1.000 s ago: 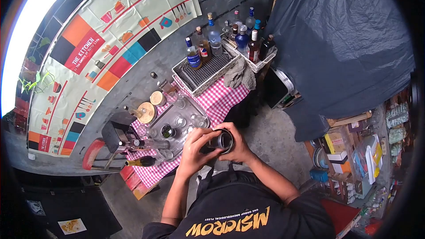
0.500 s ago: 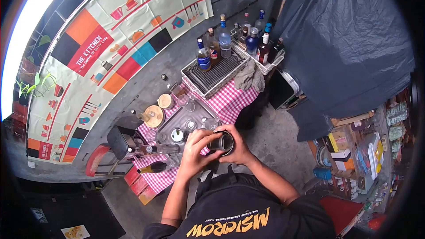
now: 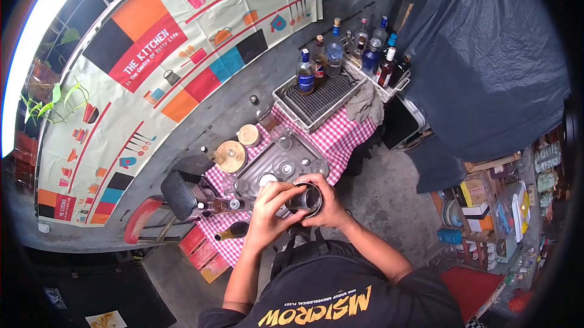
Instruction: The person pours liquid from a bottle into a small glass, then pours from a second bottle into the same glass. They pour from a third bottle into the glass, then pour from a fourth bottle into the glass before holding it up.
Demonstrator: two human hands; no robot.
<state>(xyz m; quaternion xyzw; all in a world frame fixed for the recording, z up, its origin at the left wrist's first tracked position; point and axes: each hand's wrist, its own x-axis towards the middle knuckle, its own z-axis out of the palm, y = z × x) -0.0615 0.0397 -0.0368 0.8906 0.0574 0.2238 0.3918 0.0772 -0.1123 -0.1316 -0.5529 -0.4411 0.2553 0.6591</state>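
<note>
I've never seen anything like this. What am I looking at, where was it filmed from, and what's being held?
There's no machine here, just someone in a black T-shirt with yellow lettering. The camera is worn on their head, looking forward and down, so the shirt fills the bottom of the picture. The bare left hand and bare right hand together hold a dark round open-topped cup; its contents are hard to tell. Beyond, a pink-and-white checked tablecloth carries a grey rectangular tray with clear glasses, and a pale-rimmed rectangular basket where glass bottles stand.
</note>
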